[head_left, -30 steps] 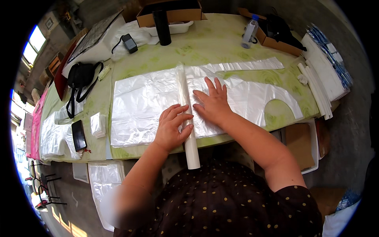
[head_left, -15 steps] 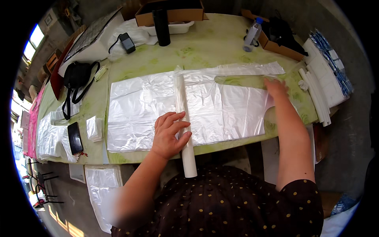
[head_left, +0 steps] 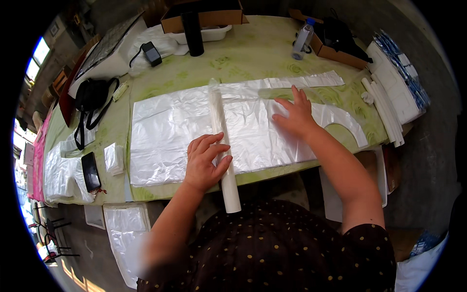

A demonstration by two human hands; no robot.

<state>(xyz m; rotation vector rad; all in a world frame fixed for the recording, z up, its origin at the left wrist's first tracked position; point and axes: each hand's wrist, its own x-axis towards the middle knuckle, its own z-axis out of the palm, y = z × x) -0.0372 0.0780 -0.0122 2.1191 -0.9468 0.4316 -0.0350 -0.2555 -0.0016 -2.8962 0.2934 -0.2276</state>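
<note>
A pale plastic-wrapped tube (head_left: 228, 182) lies across a stack of thin, see-through plastic sheets (head_left: 168, 138) and sticks out past the table's near edge. My left hand (head_left: 205, 158) rests against the tube, fingers apart and bent over its left side. The fingertips touch it without wrapping round. Over the sheet's right half, my right hand (head_left: 296, 114) is open with fingers spread, on or just above the plastic. Two long strips run right from the sheet with a gap between them: a straight far strip (head_left: 311, 81) and a curved near strip (head_left: 348, 127).
At left lie a black pouch (head_left: 90, 95), a phone (head_left: 90, 171) and a folded plastic packet (head_left: 114, 159). A black cylinder (head_left: 193, 36), a bottle (head_left: 303, 40) and an open carton (head_left: 335, 53) stand at the back. White rolls (head_left: 385, 109) lie at right.
My right hand has moved left from the sheet's right end to its middle. The near strip now lies spread out and curved at right. My left hand stays at the tube.
</note>
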